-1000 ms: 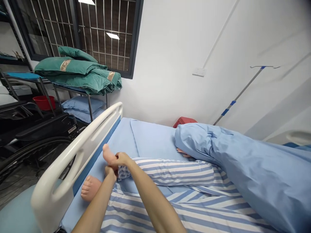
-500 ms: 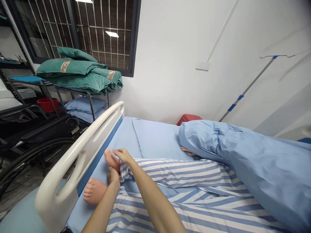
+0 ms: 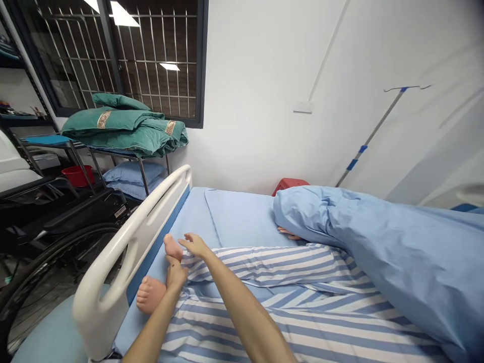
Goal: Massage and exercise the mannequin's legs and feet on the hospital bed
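A manikin lies on the bed in blue-and-white striped pyjamas (image 3: 264,267), with a blue blanket (image 3: 378,242) over its upper part. Its bare feet, a near foot (image 3: 150,295) and a far foot (image 3: 173,247), lie close together by the side rail. My left hand (image 3: 176,272) sits between them and appears to hold the near ankle, its fingers partly hidden. My right hand (image 3: 194,245) is open, fingers spread, just above the striped trouser cuff (image 3: 192,266) and next to the far foot. The manikin's fingers (image 3: 288,233) poke out under the blanket.
A white bed rail (image 3: 132,242) runs along the left of the blue mattress. Beyond it stand a wheelchair (image 3: 64,237) and a rack with green quilts (image 3: 124,126), blue pillows (image 3: 132,176) and a red basin (image 3: 77,175). A red stool (image 3: 290,185) and an IV pole (image 3: 370,133) stand behind.
My right hand has come off the striped cuff and its fingers have opened out. My left hand stays at the ankle. The view has shifted slightly.
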